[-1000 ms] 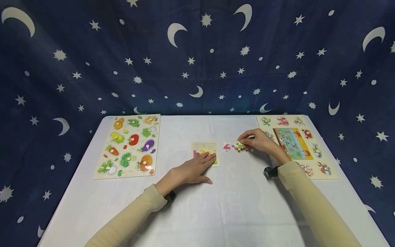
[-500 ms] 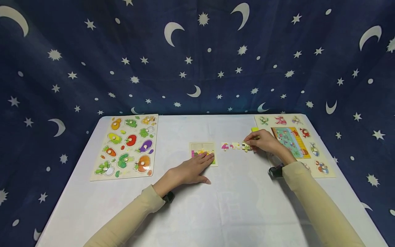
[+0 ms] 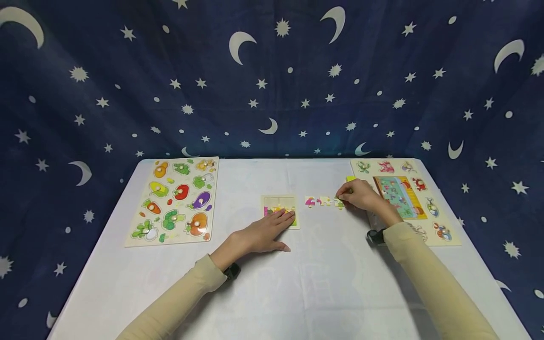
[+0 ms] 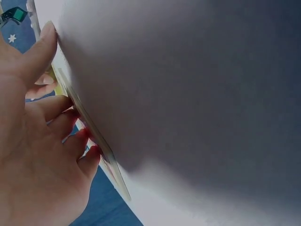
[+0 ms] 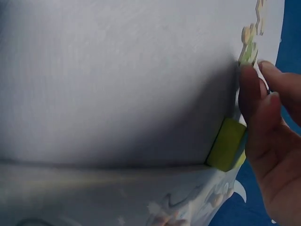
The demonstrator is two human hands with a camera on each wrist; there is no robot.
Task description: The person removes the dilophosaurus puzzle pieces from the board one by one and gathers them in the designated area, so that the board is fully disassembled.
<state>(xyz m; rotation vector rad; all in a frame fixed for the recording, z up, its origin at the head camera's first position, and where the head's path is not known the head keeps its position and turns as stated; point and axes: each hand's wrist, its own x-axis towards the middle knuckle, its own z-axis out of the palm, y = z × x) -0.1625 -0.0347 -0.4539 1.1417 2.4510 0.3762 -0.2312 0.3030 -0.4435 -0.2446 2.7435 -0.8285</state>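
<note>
My left hand [image 3: 265,232] rests palm down with straight fingers over a small square wooden jigsaw tray [image 3: 280,196], hiding part of its pink and yellow picture. From the side, in the left wrist view, those fingertips lie along the edge of the tray [image 4: 102,147]. To the right of the tray, several loose puzzle pieces make a short row. A pink one [image 3: 310,201] is leftmost, then a pale one [image 3: 325,201]. At the right end, thumb and fingertips of my right hand [image 3: 359,194] pinch a green puzzle piece [image 3: 338,204], low over the tabletop.
A vegetable knob puzzle board [image 3: 175,208] lies at the left of the white table. On the right lies a sea-animal board [image 3: 442,208], partly under my right forearm. A yellow-green block [image 5: 226,145] sits beside that board, behind my right hand.
My right hand has carried the green piece a little to the right, uncovering the pale piece, and turned it flatter at the row's end. The left hand stays on the tray.
</note>
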